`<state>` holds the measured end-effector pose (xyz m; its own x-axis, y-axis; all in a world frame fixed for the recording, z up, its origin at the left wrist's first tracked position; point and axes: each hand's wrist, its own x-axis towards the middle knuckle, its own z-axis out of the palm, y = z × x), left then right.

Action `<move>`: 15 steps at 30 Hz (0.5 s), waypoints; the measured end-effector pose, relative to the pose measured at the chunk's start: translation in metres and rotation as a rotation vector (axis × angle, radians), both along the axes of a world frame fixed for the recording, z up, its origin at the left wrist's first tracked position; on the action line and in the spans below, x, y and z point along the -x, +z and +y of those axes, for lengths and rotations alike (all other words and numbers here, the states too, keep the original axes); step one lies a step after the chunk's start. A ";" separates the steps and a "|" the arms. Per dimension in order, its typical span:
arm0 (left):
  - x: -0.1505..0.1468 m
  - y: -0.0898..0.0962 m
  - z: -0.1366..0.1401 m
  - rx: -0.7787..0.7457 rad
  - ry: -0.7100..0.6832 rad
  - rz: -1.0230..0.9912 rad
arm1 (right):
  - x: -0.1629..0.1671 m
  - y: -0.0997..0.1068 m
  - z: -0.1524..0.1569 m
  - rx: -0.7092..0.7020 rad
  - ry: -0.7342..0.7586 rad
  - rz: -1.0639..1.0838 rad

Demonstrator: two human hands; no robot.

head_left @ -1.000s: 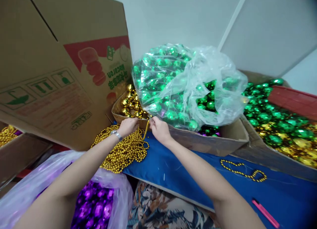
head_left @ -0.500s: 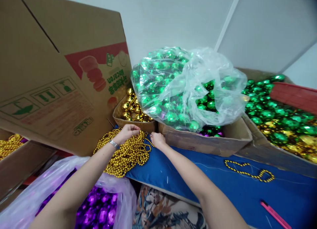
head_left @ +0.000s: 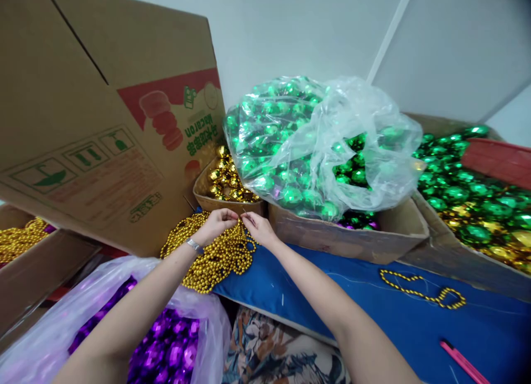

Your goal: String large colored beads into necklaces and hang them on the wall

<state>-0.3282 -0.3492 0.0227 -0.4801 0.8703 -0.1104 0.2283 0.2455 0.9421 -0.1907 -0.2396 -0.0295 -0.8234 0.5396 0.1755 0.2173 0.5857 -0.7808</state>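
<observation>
A heap of gold bead strings (head_left: 215, 262) lies on the blue cloth (head_left: 286, 284). Over its upper right part, my left hand (head_left: 219, 223) and my right hand (head_left: 258, 228) meet almost fingertip to fingertip. The left thumb and forefinger pinch a gold bead string (head_left: 239, 229) that runs down into the heap. My right hand is closed in a pinch at the same spot, on the string; the exact grip is too small to see. A metal band (head_left: 194, 245) circles my left wrist.
A large carton (head_left: 103, 124) stands at left, beside a small box of gold balls (head_left: 207, 198). Bagged green balls (head_left: 274, 135) rest on another box. Purple beads (head_left: 166, 345) fill a bag in front. A loose gold string (head_left: 415, 290) and pink pen (head_left: 462, 362) lie right.
My right hand has moved up and left, so its fingertips now meet those of my left hand. My left hand stays pinched over the heap. The whole view has shifted slightly.
</observation>
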 end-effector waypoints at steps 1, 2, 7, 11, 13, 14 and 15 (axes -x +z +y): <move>-0.001 0.000 0.001 -0.008 -0.003 0.002 | 0.002 0.000 -0.002 0.009 0.021 0.041; -0.001 -0.001 0.001 -0.015 -0.006 0.006 | 0.003 0.000 -0.004 0.017 0.032 0.073; -0.004 -0.001 0.002 -0.018 -0.013 0.040 | 0.006 -0.006 -0.003 0.038 0.030 0.128; -0.002 0.000 0.003 0.003 -0.047 0.072 | 0.004 -0.009 0.004 0.062 0.031 0.121; -0.001 0.001 0.003 0.021 -0.070 0.093 | 0.003 -0.007 0.008 0.073 0.046 0.116; 0.000 0.001 0.003 0.031 -0.083 0.103 | 0.002 -0.006 0.009 0.075 0.054 0.115; 0.001 0.001 0.003 0.041 -0.096 0.112 | 0.002 -0.004 0.010 0.074 0.060 0.116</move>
<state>-0.3294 -0.3467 0.0239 -0.4063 0.9086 -0.0972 0.3556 0.2553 0.8991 -0.1924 -0.2293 -0.0336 -0.8310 0.5051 0.2332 0.0896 0.5352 -0.8400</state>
